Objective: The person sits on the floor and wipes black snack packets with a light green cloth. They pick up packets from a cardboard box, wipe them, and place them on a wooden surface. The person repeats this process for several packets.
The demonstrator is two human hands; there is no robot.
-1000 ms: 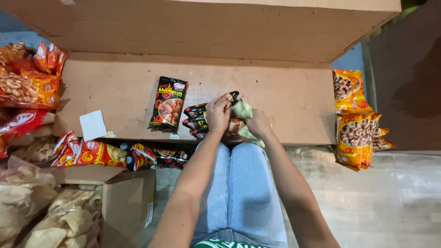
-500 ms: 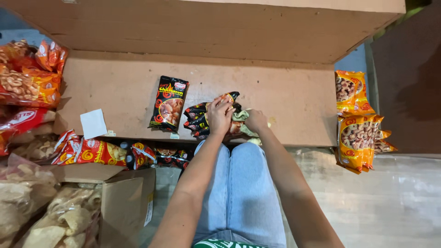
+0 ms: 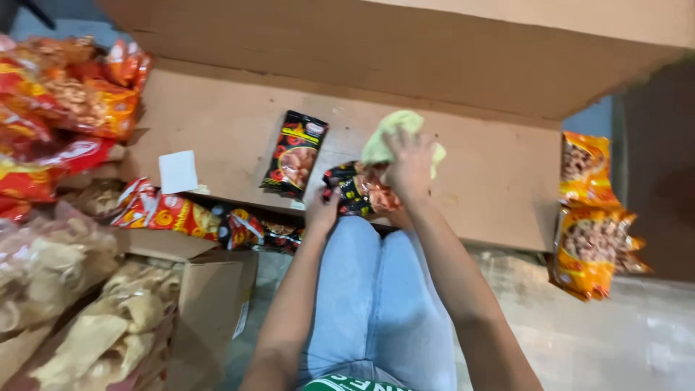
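The right hand (image 3: 409, 163) clamps a pale green cloth (image 3: 391, 130), wiping over the stack of dark snack packets (image 3: 355, 190) beneath its fingers. The left hand (image 3: 323, 211) curls on the stack's near edge, steadying. Next, firm strokes seem needed.

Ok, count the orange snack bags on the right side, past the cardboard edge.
2: one upper orange bag beside the cardboard flap, one lower orange bag just below it, overlapping its bottom edge. More could lie hidden beneath.
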